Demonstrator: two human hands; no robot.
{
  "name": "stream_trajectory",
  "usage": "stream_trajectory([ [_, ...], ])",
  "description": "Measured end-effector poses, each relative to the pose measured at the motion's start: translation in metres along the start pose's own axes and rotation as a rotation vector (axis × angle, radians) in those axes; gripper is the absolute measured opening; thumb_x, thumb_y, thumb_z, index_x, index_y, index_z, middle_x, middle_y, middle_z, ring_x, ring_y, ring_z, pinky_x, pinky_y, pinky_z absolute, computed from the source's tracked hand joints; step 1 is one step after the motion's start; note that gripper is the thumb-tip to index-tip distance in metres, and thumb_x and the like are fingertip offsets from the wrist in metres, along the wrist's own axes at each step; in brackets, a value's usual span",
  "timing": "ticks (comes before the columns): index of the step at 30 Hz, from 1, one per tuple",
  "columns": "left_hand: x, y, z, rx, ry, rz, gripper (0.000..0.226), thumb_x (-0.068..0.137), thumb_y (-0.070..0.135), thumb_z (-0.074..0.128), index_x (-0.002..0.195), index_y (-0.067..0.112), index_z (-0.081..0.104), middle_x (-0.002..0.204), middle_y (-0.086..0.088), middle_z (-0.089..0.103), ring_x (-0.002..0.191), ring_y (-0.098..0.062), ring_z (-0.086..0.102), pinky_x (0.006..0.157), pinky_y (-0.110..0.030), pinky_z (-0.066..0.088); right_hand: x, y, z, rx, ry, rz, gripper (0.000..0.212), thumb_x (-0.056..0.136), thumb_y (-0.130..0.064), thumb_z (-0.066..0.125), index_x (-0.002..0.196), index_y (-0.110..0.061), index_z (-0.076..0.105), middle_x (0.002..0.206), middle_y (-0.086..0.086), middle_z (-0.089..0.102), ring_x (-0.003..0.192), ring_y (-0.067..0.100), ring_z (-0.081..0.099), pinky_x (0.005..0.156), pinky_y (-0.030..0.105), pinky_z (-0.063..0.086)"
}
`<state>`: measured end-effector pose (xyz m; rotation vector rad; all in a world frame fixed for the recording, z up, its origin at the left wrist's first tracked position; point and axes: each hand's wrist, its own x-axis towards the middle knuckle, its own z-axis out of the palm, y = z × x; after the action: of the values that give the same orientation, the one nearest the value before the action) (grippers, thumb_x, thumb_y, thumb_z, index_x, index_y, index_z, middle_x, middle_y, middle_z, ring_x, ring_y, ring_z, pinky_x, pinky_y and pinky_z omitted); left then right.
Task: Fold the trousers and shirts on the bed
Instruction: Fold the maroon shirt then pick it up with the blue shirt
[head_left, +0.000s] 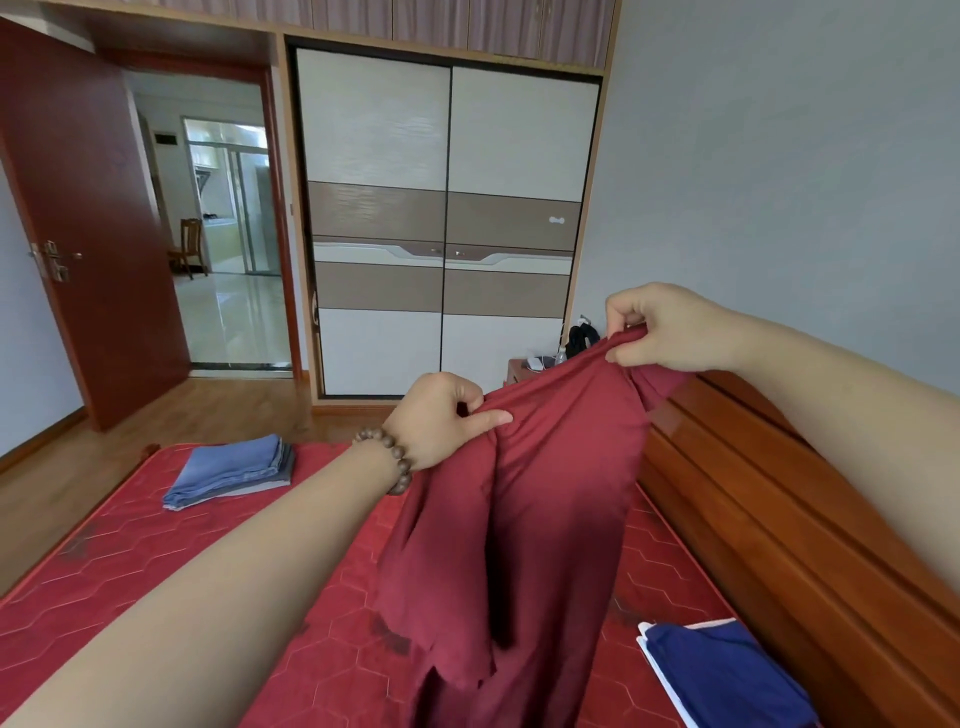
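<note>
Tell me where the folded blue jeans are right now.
In the head view the folded blue jeans lie on the left side of the red mattress, near its far edge, left of the left hand holding up the maroon garment.

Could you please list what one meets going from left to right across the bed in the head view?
Folded jeans → left hand → red garment → right hand → folded blue clothes.

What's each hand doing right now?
Left hand: pinching the maroon garment.
Right hand: gripping the same garment's top edge, higher up.
</note>
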<state>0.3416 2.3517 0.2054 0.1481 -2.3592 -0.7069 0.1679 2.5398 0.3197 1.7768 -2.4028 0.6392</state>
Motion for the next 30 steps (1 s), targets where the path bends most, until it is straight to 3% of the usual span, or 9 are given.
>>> stream_trajectory([
  [4, -0.018, -0.018, 0.011, 0.042, -0.100, -0.047, 0.043, 0.087, 0.017, 0.067, 0.054, 0.002, 0.045, 0.054, -0.005, 0.035, 0.055, -0.013, 0.027, 0.056, -0.012, 0.030, 0.007, -0.005, 0.013, 0.010, 0.002, -0.010, 0.024, 0.074, 0.007, 0.065, 0.071, -0.015, 0.055, 0.076, 0.004, 0.064, 0.065, 0.012, 0.054, 0.063, 0.024, 0.040],
  [7, -0.035, -0.029, 0.026, 0.103, -0.175, -0.152, 0.025, 0.079, 0.011, 0.069, 0.057, 0.006, 0.057, 0.056, -0.002, 0.046, 0.057, -0.015, 0.039, 0.059, -0.024, 0.033, 0.005, -0.008, 0.025, 0.035, -0.026, -0.034, 0.022, 0.074, 0.009, 0.061, 0.083, -0.010, 0.067, 0.085, -0.001, 0.067, 0.071, -0.001, 0.056, 0.071, 0.007, 0.041],
  [9, -0.044, -0.033, 0.035, 0.096, -0.201, -0.208, 0.027, 0.077, 0.012, 0.071, 0.055, 0.010, 0.056, 0.054, 0.001, 0.043, 0.055, -0.014, 0.038, 0.058, -0.025, 0.031, 0.002, -0.008, 0.031, -0.014, -0.049, -0.050, 0.026, 0.074, 0.008, 0.060, 0.088, -0.010, 0.074, 0.086, -0.004, 0.069, 0.073, -0.003, 0.056, 0.070, -0.001, 0.036],
  [14, -0.066, -0.037, 0.049, 0.027, -0.058, -0.253, 0.049, 0.071, 0.031, 0.082, 0.052, 0.010, 0.043, 0.052, 0.005, 0.032, 0.052, -0.012, 0.027, 0.051, -0.023, 0.024, -0.015, 0.001, 0.040, -0.176, -0.133, -0.057, 0.026, 0.077, 0.001, 0.064, 0.093, -0.014, 0.077, 0.099, 0.003, 0.072, 0.087, 0.011, 0.057, 0.073, 0.015, 0.035],
  [16, -0.077, -0.034, 0.055, 0.059, 0.008, -0.225, 0.058, 0.071, 0.040, 0.080, 0.052, 0.012, 0.032, 0.053, 0.000, 0.025, 0.055, -0.016, 0.020, 0.052, -0.027, 0.021, -0.025, 0.006, 0.046, -0.169, -0.193, -0.054, 0.025, 0.079, 0.000, 0.067, 0.095, -0.016, 0.077, 0.102, 0.004, 0.072, 0.091, 0.017, 0.060, 0.078, 0.019, 0.038],
  [18, -0.086, -0.031, 0.056, 0.079, 0.034, -0.206, 0.057, 0.077, 0.044, 0.073, 0.051, 0.011, 0.034, 0.051, -0.001, 0.026, 0.054, -0.016, 0.020, 0.051, -0.026, 0.022, -0.035, 0.010, 0.052, -0.144, -0.239, -0.040, 0.021, 0.081, -0.006, 0.071, 0.096, -0.018, 0.076, 0.104, 0.004, 0.072, 0.098, 0.019, 0.062, 0.087, 0.024, 0.042],
  [21, -0.106, -0.029, 0.056, 0.031, -0.026, -0.223, 0.032, 0.084, 0.030, 0.071, 0.058, 0.020, 0.054, 0.052, 0.013, 0.044, 0.049, -0.002, 0.041, 0.055, -0.011, 0.031, -0.049, 0.020, 0.065, -0.094, -0.261, -0.022, 0.016, 0.081, -0.014, 0.074, 0.095, -0.020, 0.076, 0.103, 0.000, 0.072, 0.098, 0.014, 0.061, 0.084, 0.015, 0.040],
  [24, -0.129, -0.022, 0.053, -0.037, -0.102, -0.297, 0.009, 0.081, 0.014, 0.075, 0.074, 0.017, 0.070, 0.071, 0.015, 0.064, 0.063, 0.014, 0.055, 0.065, -0.003, 0.037, -0.062, 0.025, 0.080, -0.065, -0.260, -0.031, 0.014, 0.080, -0.015, 0.075, 0.094, -0.020, 0.075, 0.096, -0.003, 0.070, 0.092, 0.009, 0.058, 0.071, 0.008, 0.033],
  [30, -0.168, -0.005, 0.044, 0.069, 0.062, -0.344, 0.032, 0.073, 0.025, 0.082, 0.059, 0.021, 0.053, 0.056, 0.012, 0.050, 0.050, 0.001, 0.044, 0.053, -0.013, 0.033, -0.078, 0.006, 0.100, -0.016, -0.152, -0.082, 0.014, 0.078, -0.006, 0.073, 0.091, -0.010, 0.074, 0.092, -0.001, 0.068, 0.086, 0.006, 0.055, 0.068, 0.012, 0.031],
])
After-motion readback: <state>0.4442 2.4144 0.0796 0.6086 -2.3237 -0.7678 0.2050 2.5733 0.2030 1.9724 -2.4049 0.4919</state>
